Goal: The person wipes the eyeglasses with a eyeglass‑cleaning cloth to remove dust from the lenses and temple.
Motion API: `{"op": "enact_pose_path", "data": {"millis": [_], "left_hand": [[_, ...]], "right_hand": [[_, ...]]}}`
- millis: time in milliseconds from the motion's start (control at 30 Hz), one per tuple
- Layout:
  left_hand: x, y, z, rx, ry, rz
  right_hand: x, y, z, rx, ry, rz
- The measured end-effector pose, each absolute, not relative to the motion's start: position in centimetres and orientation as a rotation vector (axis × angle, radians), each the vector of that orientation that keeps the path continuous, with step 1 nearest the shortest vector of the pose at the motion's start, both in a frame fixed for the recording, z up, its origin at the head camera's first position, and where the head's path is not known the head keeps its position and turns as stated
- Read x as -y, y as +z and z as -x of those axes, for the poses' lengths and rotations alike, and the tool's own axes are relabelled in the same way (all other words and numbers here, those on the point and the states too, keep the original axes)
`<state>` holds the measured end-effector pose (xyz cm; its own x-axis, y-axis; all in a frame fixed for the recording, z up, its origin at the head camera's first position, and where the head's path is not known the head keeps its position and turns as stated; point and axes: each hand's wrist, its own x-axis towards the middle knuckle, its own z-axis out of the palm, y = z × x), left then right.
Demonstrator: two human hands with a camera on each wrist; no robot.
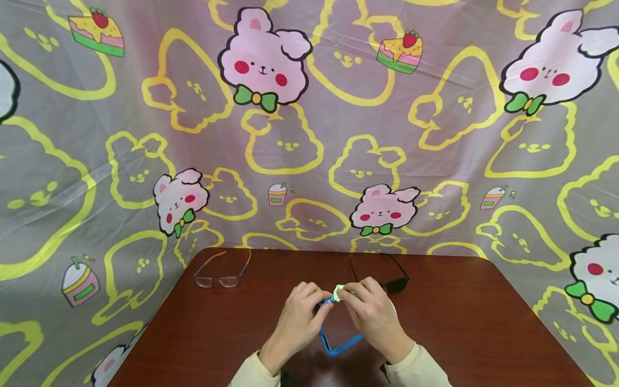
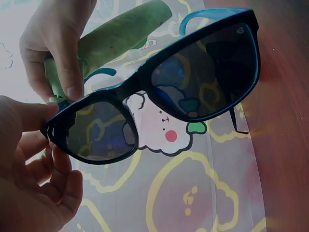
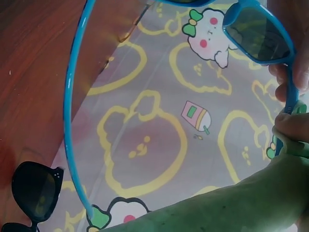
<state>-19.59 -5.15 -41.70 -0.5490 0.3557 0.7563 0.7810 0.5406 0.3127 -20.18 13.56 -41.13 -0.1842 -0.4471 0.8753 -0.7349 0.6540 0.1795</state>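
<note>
- A pair of blue plastic-framed sunglasses with dark lenses [image 2: 135, 84] is in the person's hands, raised above the middle of a dark reddish-brown wooden table [image 1: 193, 333], between its left and right edges.
- The left hand [image 1: 302, 309] pinches these sunglasses at an outer corner of the frame, beside the hinge, thumb on one side and fingers curled on the other.
- The right hand [image 1: 374, 312] is just beside it, thumb and fingers closed on a soft, pale green strip that looks like folded cloth [image 2: 128, 36].
- The cloth meets the blue temple next to the hinge; its long free part hangs out beyond the right hand.
- The other blue temple is unfolded and reaches away from the frame, clear of both hands.
- Clear-lensed eyeglasses with a thin grey-blue frame and orange temple tips [image 1: 227, 281] lie near the table's far left corner, temples towards the far edge.
- Black-framed sunglasses with dark lenses [image 1: 397, 285] lie near the far edge, right of its middle, partly hidden behind the right hand.
- Grey fabric printed with yellow outlines and white rabbits [image 1: 333, 118] hangs behind the table's far edge and along its sides.
- Pale cream sleeves [image 1: 418, 368] cover both forearms.
</note>
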Motion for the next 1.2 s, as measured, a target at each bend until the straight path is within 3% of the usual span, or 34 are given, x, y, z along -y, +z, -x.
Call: {"op": "enact_pose_path", "data": {"millis": [1200], "left_hand": [[6.6, -42.0, 20.1, 2.188, -0.946, 1.033]], "right_hand": [[-15.0, -41.6, 20.3, 1.779, 0.396, -1.004]]}}
